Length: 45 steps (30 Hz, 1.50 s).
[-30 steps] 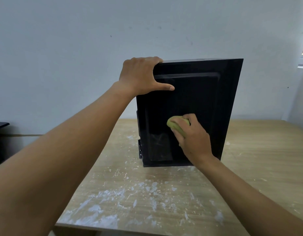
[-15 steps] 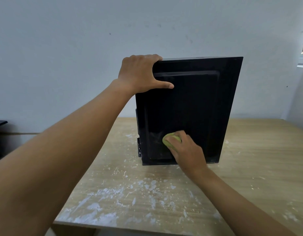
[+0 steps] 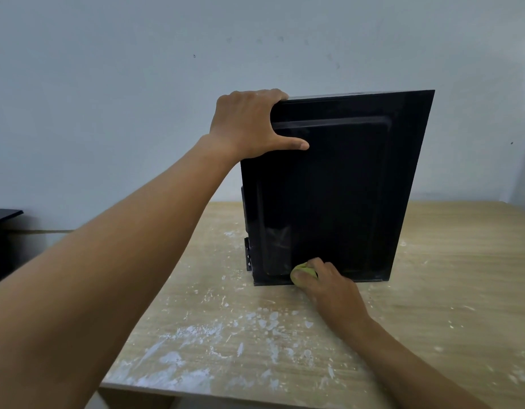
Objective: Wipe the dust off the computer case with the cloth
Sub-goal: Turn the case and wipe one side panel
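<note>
Nearest the camera, the wooden table (image 3: 432, 290) shows its front edge, and white powdery smears (image 3: 178, 358) lie scattered over its near and middle part; the left forearm crosses above them from the lower left, and the right forearm comes in from the lower right; the right hand (image 3: 335, 287) sits low, just at the tabletop, its fingers curled round a small yellow-green cloth (image 3: 304, 271) that is bunched into a wad and mostly hidden inside the grip; the cloth is pressed against the bottom edge of the computer case (image 3: 344, 187), left of the middle of the facing side panel, right where the panel meets the table; the case is black and stands upright on the table beyond the powder, its broad glossy side panel turned toward the camera, with a faint greyish smudge low on the panel above the cloth; the left hand (image 3: 249, 125) grips the case at its top left corner, fingers hooked over the top edge and the thumb (image 3: 296, 144) stretched flat across the panel; behind everything rises a pale wall (image 3: 137, 84) with a few small marks; a dark piece of furniture (image 3: 1, 215) shows at the far left edge.
</note>
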Tool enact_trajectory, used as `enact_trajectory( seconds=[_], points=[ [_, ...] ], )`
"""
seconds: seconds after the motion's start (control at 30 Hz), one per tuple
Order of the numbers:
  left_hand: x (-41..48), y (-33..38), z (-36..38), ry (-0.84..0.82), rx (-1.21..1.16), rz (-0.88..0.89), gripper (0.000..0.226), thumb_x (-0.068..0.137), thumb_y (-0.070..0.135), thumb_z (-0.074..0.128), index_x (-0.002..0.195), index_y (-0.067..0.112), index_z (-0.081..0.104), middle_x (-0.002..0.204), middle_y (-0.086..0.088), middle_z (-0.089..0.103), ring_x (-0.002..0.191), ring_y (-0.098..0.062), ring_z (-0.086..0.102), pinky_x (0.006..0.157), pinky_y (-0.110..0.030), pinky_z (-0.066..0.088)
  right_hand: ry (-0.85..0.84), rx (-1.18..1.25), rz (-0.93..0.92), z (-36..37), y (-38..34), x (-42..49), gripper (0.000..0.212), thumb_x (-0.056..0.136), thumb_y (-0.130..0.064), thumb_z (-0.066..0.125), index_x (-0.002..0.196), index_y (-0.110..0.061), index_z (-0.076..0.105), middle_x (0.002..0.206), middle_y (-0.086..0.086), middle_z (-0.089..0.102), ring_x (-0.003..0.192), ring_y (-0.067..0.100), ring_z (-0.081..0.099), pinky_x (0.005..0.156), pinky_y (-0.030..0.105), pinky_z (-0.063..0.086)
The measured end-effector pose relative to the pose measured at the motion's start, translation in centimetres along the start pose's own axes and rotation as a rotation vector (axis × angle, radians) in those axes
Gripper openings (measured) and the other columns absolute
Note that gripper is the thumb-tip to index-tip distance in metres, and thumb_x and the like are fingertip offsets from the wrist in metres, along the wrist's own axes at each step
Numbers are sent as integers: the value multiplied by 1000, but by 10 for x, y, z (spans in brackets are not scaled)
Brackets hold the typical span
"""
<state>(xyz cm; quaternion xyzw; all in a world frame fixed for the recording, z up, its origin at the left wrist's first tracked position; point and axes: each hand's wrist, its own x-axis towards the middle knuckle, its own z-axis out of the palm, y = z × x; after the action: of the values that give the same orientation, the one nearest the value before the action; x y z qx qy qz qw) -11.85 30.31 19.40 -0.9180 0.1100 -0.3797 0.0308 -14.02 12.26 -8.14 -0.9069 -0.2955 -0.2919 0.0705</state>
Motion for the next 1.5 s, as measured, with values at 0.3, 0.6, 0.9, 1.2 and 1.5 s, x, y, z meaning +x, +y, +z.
enact_trajectory(
  seconds=[0.3,0.6,0.9,1.2,1.5],
  points=[
    [-1,1,-1,-9,6,-1,93,62,88,57,136,31,51,126,8,63,115,-23,58,86,-33,37,252,176,36,-47,-11,52,22,89,-27,66,111,-27,60,103,1,51,79,18,56,42,30,48],
    [0,1,-1,-11,10,1,94,62,89,57,136,30,51,124,7,64,113,-24,59,82,-32,33,427,234,40,-77,-19,84,24,89,-27,66,111,-18,62,103,7,53,77,20,58,41,31,49],
    [1,0,-1,-14,0,-2,91,63,88,57,134,32,52,123,8,65,113,-23,59,81,-32,32,229,70,-30,-31,-13,49,38,79,-18,78,109,-23,57,100,3,54,68,17,54,35,25,42],
    [0,1,-1,-13,-18,6,91,63,88,57,134,32,52,124,9,64,114,-22,59,82,-32,31,58,0,-70,7,-15,16,58,55,-4,87,102,-25,59,95,1,52,66,17,52,32,23,37],
    [3,-17,-6,-44,-167,-4,79,63,81,66,126,33,58,116,12,66,108,-16,60,87,-31,42,198,143,15,-18,-16,30,32,80,-19,77,106,-25,59,97,0,53,68,16,55,36,24,40]
  ],
)
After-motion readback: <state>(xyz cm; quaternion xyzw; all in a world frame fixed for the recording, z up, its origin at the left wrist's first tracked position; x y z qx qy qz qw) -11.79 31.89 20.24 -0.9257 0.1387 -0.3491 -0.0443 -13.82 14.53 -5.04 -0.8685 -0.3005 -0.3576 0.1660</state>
